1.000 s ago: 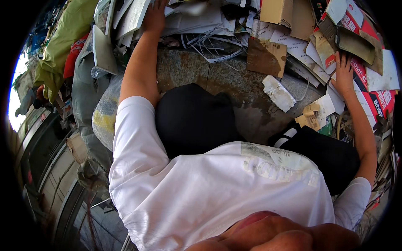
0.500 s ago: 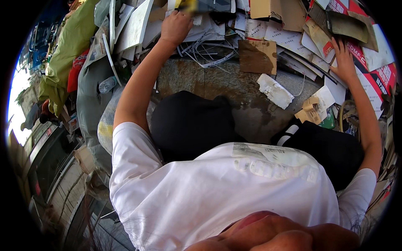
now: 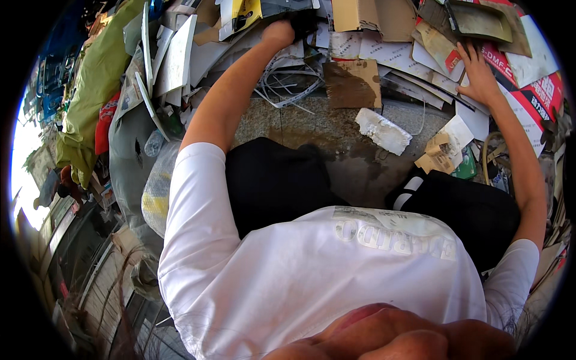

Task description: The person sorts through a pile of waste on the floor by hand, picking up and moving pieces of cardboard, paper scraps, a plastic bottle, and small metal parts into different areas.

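Note:
My left hand (image 3: 279, 35) reaches into the pile of cardboard and scrap at the far edge. Its fingers disappear behind a dark object (image 3: 303, 25), so what they hold, if anything, is hidden. A yellow, black and grey package (image 3: 247, 12) lies just above that hand. On the right, my right hand (image 3: 482, 77) rests with fingers spread on layered cardboard, nothing in its grasp. Its fingertips are near a dark shallow tray (image 3: 480, 23) and a red-and-white printed board (image 3: 534, 99).
Tangled white straps (image 3: 288, 84) lie below my left hand. A stained cardboard piece (image 3: 353, 84) and a chunk of white foam (image 3: 384, 131) sit between my arms. White panels (image 3: 175, 57) lean at the left beside grey sacks (image 3: 126, 156). Torn tan cardboard (image 3: 435, 155) lies near my right knee.
My left hand has moved right, and its fingers have gone out of sight behind the dark object. My right hand stays spread on the cardboard; the view has shifted slightly.

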Demonstrator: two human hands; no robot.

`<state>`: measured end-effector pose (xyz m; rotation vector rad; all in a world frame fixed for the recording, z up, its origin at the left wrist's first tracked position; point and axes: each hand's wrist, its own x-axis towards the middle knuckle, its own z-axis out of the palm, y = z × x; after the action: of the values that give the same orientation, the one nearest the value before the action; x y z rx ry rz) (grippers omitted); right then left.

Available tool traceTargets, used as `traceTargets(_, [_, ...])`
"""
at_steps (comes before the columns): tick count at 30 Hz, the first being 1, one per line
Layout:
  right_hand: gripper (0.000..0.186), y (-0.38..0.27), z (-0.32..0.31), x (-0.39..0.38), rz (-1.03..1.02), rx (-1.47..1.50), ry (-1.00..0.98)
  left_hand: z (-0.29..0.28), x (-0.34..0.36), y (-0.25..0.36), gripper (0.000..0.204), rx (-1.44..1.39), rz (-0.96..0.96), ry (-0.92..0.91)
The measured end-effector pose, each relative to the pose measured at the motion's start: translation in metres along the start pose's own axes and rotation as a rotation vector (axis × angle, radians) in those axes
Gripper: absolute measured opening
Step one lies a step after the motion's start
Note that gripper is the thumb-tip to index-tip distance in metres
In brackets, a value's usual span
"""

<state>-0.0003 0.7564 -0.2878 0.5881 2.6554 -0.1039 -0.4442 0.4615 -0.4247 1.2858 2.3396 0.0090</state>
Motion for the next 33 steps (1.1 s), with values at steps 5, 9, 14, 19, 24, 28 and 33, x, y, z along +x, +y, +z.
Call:
traceTargets(5, [0.116,0.002,0.009,0.004,-0.02,-0.016,0.028,-0.005,-0.007,-0.01,0.042,-0.029,0.029,0.077])
traceTargets(9, [0.117,0.002,0.008,-0.001,0.005,-0.011,0.007,-0.035,-0.041,0.02,0.031,0.019,0.077,0.117])
traceTargets(14, [0.118,-0.003,0.003,0.002,0.02,-0.001,-0.008,-0.046,-0.087,0.023,0.013,0.197,0.39,0.461])
traceTargets(19, [0.119,0.008,0.014,0.001,-0.001,0.001,0.015,-0.073,-0.124,0.017,0.017,0.369,0.544,0.554])
traceTargets(24, [0.119,0.003,0.007,0.004,0.016,-0.011,-0.021,-0.09,-0.158,0.012,0.02,0.374,0.535,0.624])
traceTargets(28, [0.119,-0.002,-0.002,0.001,0.032,-0.017,-0.072,-0.094,-0.189,0.018,0.013,0.171,0.39,0.739])
traceTargets(33, [0.117,-0.001,-0.003,0.002,0.02,-0.03,-0.086,-0.092,-0.213,0.013,0.019,-0.488,-0.167,0.621])
